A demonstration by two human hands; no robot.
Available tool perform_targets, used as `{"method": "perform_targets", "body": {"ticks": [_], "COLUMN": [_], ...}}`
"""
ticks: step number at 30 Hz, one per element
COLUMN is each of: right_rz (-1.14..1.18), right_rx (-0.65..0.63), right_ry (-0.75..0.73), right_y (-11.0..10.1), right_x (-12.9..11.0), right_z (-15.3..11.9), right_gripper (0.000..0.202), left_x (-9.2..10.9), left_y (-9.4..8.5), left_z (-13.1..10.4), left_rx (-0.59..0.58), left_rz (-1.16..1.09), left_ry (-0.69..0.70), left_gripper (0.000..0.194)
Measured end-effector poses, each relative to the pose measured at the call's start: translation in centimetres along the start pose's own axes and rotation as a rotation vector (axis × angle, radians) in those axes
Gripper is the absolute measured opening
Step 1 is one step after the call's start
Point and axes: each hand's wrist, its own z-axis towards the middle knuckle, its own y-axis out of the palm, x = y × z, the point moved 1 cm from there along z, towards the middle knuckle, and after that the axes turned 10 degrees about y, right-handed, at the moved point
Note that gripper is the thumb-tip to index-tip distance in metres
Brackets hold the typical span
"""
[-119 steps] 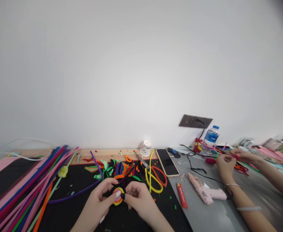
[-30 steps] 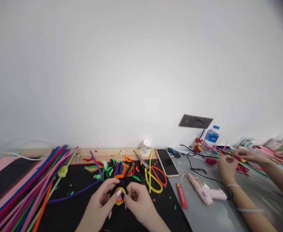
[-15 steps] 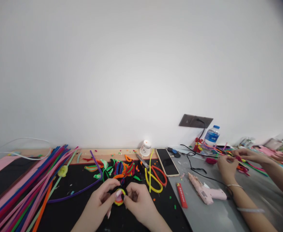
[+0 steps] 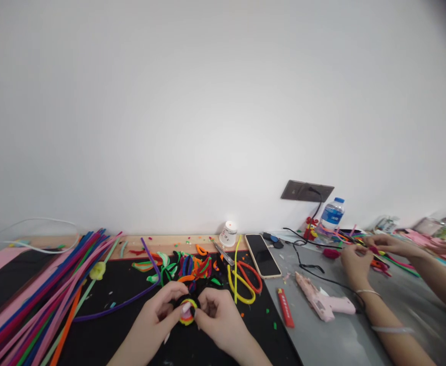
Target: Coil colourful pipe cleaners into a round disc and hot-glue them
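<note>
Low in the middle, a small round pipe-cleaner piece [image 4: 188, 320] shows black, yellow and orange-red bands with a pale centre. My left hand [image 4: 164, 313] pinches it from the left, the thumb lying across its front. From the right, my right hand [image 4: 218, 314] is closed on its edge, thumb against forefinger. The fingers cover part of the piece and its back. Just beyond my hands lies a heap of bent pipe-cleaner shapes [image 4: 196, 266] in orange, green and blue. To its right are scissors [image 4: 250, 282] with red and yellow handles, a yellow pipe cleaner [image 4: 236, 269] lying across them.
A bundle of long pipe cleaners [image 4: 51, 300] fills the left side. Rightward are a paper cup [image 4: 228, 235], a phone [image 4: 263, 255], a red box [image 4: 285, 307], a pink glue gun [image 4: 324, 300] with its cord, and a bottle [image 4: 331, 216]. A co-worker's hands [image 4: 360, 262] work at far right.
My hands stay closed on the round piece, which has turned slightly between my fingers. The view has shifted a little; the things on the table lie as before.
</note>
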Motion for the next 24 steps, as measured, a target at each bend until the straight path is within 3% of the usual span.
{"method": "perform_targets", "body": {"ticks": [7,11,14,17,20,24], "right_rz": [0.115,0.054,-0.060,-0.254,-0.503,-0.727], "right_rx": [-0.066,0.160,0.328,0.545,0.740,0.818], "right_ry": [0.024,0.014,0.011,0.009,0.077,0.290], "right_y": [-1.2,-3.8,-7.5,-12.6,-18.2,-24.3], "right_x": [-0.3,-0.3,-0.1,0.7,2.6,6.4], "right_z": [0.6,0.3,-1.1,-3.2,-5.2,-7.3], "right_gripper": [0.012,0.014,0.024,0.031,0.022,0.034], "left_x": [-0.5,-0.3,-0.1,0.0,0.1,0.2], "left_y": [-0.8,-1.0,-1.0,-1.0,-0.9,-0.8], "left_z": [0.0,0.1,0.2,0.1,0.1,0.2], "left_rx": [0.021,0.053,0.074,0.099,0.112,0.102], "left_rz": [0.115,0.118,0.098,0.062,0.016,-0.020], "left_ry": [0.057,0.041,0.029,0.034,0.019,0.003], "left_gripper": [0.016,0.018,0.019,0.020,0.021,0.021]}}
